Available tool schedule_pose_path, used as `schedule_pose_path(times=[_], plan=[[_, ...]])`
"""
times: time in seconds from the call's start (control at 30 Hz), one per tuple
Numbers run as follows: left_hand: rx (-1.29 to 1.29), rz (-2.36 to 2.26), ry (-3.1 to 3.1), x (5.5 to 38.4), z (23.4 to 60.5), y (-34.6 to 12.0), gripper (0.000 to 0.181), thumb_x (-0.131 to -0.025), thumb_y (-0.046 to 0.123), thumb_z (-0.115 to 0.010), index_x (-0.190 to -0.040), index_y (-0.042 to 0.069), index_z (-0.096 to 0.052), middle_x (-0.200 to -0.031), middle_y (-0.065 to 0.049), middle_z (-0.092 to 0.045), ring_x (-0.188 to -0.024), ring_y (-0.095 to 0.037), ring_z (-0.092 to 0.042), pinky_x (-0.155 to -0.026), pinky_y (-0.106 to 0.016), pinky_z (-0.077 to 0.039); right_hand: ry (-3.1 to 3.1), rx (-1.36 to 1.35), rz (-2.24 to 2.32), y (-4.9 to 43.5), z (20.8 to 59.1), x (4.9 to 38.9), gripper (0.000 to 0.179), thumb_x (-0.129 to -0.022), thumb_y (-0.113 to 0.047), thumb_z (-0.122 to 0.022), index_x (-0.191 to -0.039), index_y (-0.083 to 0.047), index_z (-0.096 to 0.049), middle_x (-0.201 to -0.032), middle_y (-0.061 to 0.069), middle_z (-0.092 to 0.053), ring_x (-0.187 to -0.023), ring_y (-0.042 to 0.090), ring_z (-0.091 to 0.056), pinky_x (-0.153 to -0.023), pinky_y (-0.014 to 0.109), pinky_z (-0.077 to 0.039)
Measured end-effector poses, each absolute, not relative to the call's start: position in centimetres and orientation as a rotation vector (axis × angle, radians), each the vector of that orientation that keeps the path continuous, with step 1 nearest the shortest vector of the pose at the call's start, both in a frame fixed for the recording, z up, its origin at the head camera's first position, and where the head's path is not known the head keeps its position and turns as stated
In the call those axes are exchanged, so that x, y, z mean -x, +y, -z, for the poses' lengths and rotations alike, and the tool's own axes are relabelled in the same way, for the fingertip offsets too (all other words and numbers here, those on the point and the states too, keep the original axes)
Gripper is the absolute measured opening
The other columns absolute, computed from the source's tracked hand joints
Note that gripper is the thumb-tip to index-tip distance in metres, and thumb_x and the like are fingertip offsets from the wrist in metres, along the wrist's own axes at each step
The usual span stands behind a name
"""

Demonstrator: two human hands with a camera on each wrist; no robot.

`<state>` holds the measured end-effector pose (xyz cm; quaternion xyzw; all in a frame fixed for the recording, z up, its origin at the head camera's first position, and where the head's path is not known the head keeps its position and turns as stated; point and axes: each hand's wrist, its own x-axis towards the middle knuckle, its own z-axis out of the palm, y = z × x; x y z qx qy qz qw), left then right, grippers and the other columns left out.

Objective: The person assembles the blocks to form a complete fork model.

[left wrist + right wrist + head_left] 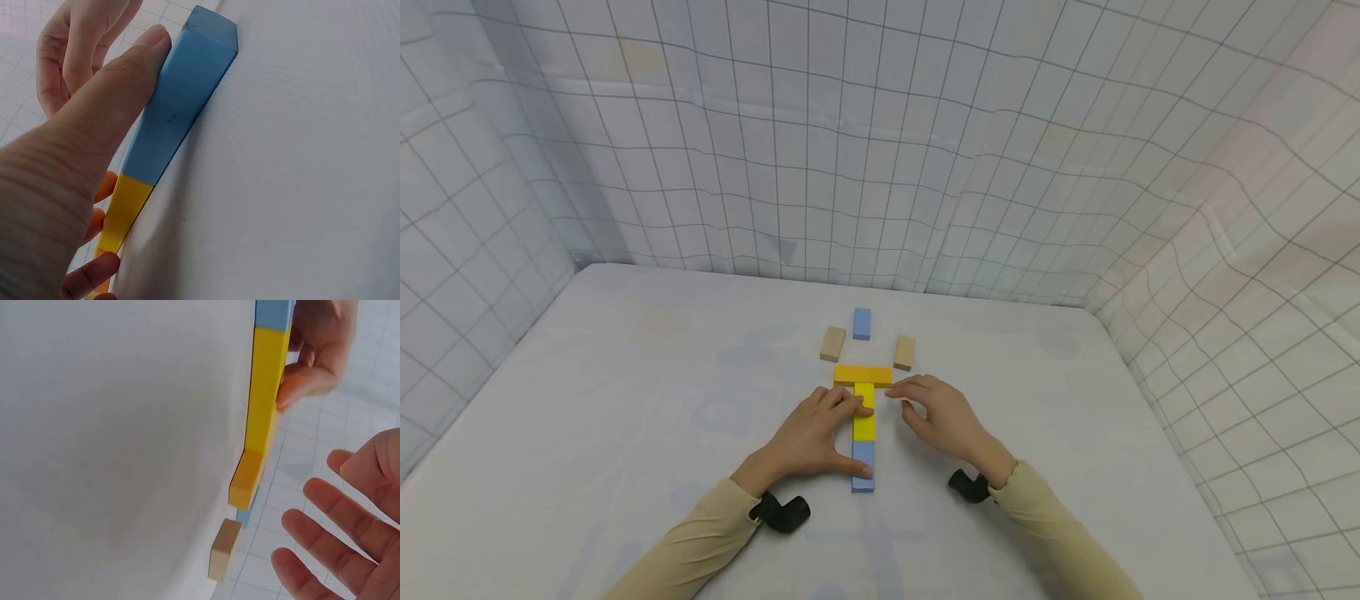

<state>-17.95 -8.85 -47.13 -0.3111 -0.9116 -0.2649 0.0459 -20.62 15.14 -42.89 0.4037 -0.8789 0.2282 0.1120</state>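
A blue block (pixel 862 452) and a yellow block (pixel 864 429) lie end to end in a line on the white table. An orange block (pixel 862 373) lies crosswise at the far end, making a T shape. My left hand (pixel 808 433) spans the line from its left side, its thumb touching the blue block and its fingertips resting on the yellow one. My right hand (pixel 943 417) hovers empty just right of the orange block, fingers relaxed and apart. In the right wrist view, those fingers (pixel 331 534) touch nothing.
Beyond the orange block lie two plain wooden blocks, one on the left (pixel 832 343) and one on the right (pixel 905 352). A second blue block (pixel 862 323) lies between and behind them. A grid-patterned curtain (pixel 850 167) surrounds the table's (pixel 647 400) back and sides.
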Motion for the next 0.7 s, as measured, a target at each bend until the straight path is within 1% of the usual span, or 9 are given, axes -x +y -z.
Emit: schedule_pose_path(times=[0.13,0.3,0.47,0.6,0.7], plan=[[0.950,0.815,-2.785,18.0,47.2,-8.9,0.087,-0.059,0.084,-0.059,-0.121,0.023,-0.060,-0.107,0.005,-0.046,-0.094,-0.017,-0.040,-0.078,-0.032,-0.038,-2.585,-1.121,-0.661,15.3,43.1,21.9,0.027,-0.086,-0.003,-0.062,-0.112,-0.008,-0.068,-0.110,0.004,-0.065,-0.098,0.019,-0.060,-0.077,0.034,-0.051],[0.950,0.810,-2.789,18.0,47.2,-8.9,0.087,-0.059,0.084,-0.059,-0.121,0.023,-0.060,-0.107,0.005,-0.045,-0.094,-0.017,-0.040,-0.078,-0.032,-0.038,-2.683,-1.025,-0.572,15.3,43.1,23.3,0.031,-0.086,-0.007,-0.065,-0.117,-0.006,-0.065,-0.118,0.010,-0.062,-0.105,0.027,-0.058,-0.083,0.040,-0.049],[0.957,0.817,-2.786,17.9,47.1,-8.9,0.086,-0.060,0.083,-0.061,-0.121,0.023,-0.059,-0.107,0.004,-0.045,-0.094,-0.017,-0.040,-0.078,-0.033,-0.038,-2.869,-0.899,-0.441,15.3,43.0,24.3,0.040,-0.088,-0.013,-0.065,-0.127,-0.006,-0.059,-0.130,0.013,-0.055,-0.117,0.030,-0.052,-0.093,0.045,-0.043],[0.954,0.809,-2.786,17.9,47.1,-8.9,0.086,-0.060,0.083,-0.061,-0.121,0.023,-0.059,-0.107,0.005,-0.045,-0.095,-0.017,-0.040,-0.078,-0.033,-0.038,-2.945,-0.845,-0.418,15.2,43.1,25.0,0.043,-0.089,-0.015,-0.064,-0.130,-0.004,-0.055,-0.137,0.015,-0.049,-0.121,0.032,-0.048,-0.094,0.048,-0.042],[0.954,0.808,-2.783,17.9,47.1,-8.9,0.085,-0.060,0.083,-0.061,-0.121,0.023,-0.059,-0.108,0.005,-0.045,-0.095,-0.018,-0.040,-0.078,-0.033,-0.038,-2.958,-0.837,-0.433,15.2,43.2,25.3,0.044,-0.090,-0.015,-0.063,-0.131,-0.003,-0.054,-0.139,0.017,-0.046,-0.122,0.033,-0.047,-0.094,0.050,-0.041]])
